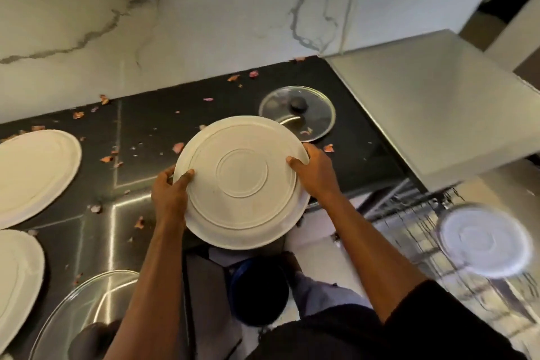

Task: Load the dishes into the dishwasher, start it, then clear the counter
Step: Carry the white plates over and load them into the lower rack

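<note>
White plate (242,181) held underside-up above the bench (152,126) front edge, frame centre. Left hand (169,196) grips its rim at 9 o'clock, right hand (314,172) at 3 o'clock. Glass lid (315,114) lies on the bench at the plate's 1 o'clock. Two more plates (32,175) at 9 o'clock. Another plate (485,240), blurred, sits in the dishwasher rack (409,213) at 4 o'clock.
</note>
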